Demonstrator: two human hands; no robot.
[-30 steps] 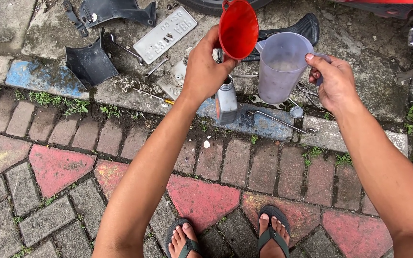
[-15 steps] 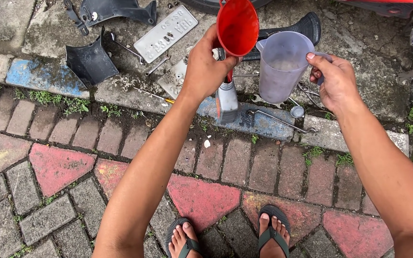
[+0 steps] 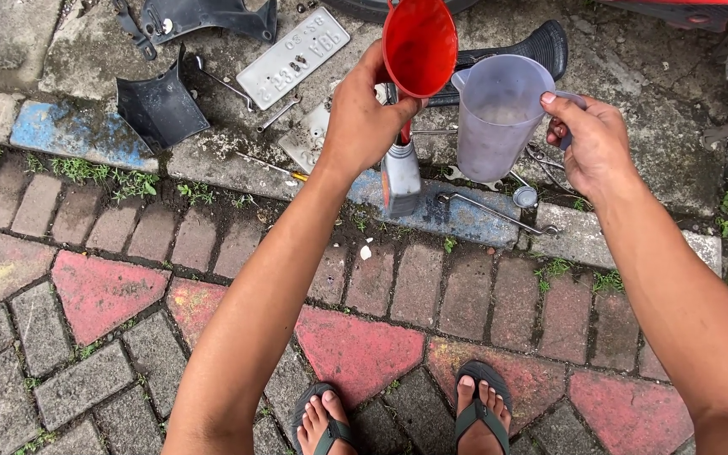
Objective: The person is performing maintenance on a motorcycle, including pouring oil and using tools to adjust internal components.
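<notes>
My left hand point(image 3: 362, 118) grips a red funnel point(image 3: 419, 46) by its neck, with the spout over a grey oil bottle point(image 3: 400, 179) that stands on the kerb. My right hand point(image 3: 591, 143) holds the handle of a translucent plastic measuring jug point(image 3: 499, 114), kept upright just right of the funnel. The jug looks nearly empty, with a cloudy film inside.
Black plastic fairing pieces point(image 3: 157, 105), a grey number plate point(image 3: 294, 57), a black footrest point(image 3: 541, 46), spanners point(image 3: 499, 212) and a small cap point(image 3: 525, 197) lie on the concrete beyond the kerb. My feet in flip-flops point(image 3: 482, 409) stand on grey and red paving bricks point(image 3: 355, 345).
The funnel has shifted slightly and now sits with its spout above the bottle. The jug has stayed upright in my right hand, close beside it.
</notes>
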